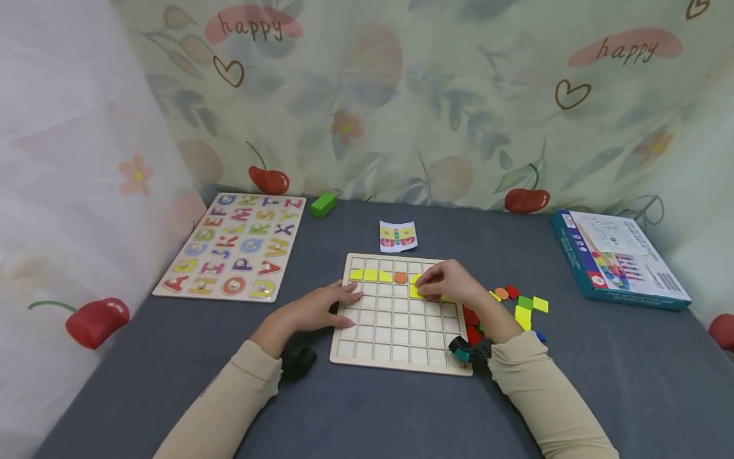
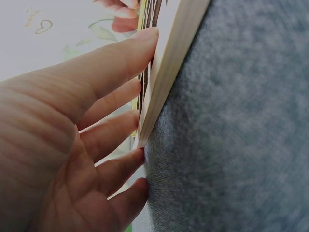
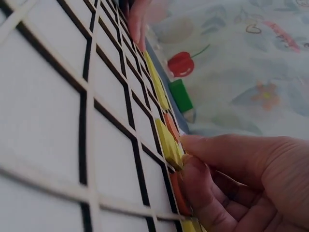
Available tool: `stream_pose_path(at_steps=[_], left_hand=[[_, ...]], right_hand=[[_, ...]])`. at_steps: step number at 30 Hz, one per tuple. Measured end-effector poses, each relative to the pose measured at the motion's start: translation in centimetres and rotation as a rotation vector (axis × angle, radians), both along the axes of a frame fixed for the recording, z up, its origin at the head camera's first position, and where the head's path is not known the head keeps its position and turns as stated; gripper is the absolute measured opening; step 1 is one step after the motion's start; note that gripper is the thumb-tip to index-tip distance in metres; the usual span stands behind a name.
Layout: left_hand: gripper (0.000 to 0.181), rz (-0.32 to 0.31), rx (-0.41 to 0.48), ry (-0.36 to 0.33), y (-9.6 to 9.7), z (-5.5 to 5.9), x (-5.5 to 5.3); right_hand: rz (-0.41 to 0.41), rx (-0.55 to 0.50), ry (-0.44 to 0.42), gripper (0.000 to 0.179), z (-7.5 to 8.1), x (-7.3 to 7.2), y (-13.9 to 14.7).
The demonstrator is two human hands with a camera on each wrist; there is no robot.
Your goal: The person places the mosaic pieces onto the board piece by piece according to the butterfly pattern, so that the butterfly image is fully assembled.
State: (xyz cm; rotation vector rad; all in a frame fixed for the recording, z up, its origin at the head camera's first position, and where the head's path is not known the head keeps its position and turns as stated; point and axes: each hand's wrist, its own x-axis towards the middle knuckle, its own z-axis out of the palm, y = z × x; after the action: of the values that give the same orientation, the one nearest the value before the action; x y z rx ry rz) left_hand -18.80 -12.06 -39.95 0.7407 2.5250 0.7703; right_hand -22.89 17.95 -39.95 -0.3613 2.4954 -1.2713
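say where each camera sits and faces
On head: faces forward and down at the pale wooden grid board; left hand, right hand, beige sleeves show.
On left wrist: faces the board's edge; both hands show.
On right wrist: faces across the board; both hands show.
Head and right wrist views share the green rectangular block.

Left hand (image 2: 63,108): is touching the board (image 2: 166,72) at its pale edge, fingers slightly spread. Tabletop (image 2: 241,121), grey: is filling the right side. Right hand (image 2: 120,8): is showing partly, top.
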Motion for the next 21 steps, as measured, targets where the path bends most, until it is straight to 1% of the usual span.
stream_pose_path(at_steps=[4, 8, 15, 21], left_hand=[[0.062, 0.005, 0.001, -0.001, 0.0, -0.1, 0.0], [0.062, 0.001, 0.002, -0.002, 0.0, -0.1, 0.0], [0.062, -0.002, -0.003, -0.001, 0.0, -0.1, 0.0], [0.062, -0.009, 0.006, 0.0, -0.1, -0.1, 0.0]], right_hand=[[-0.036, 0.025, -0.022, 0.024, 0.5, 0.4, 1.2], [-0.061, 0.057, -0.013, 0.029, 0.8, 1.0, 3.0], [-0.1, 0.097, -0.004, 0.036, 0.9, 2.1, 7.5], [-0.18, 0.114, -0.021, 0.044, 0.6, 2.7, 11.4]])
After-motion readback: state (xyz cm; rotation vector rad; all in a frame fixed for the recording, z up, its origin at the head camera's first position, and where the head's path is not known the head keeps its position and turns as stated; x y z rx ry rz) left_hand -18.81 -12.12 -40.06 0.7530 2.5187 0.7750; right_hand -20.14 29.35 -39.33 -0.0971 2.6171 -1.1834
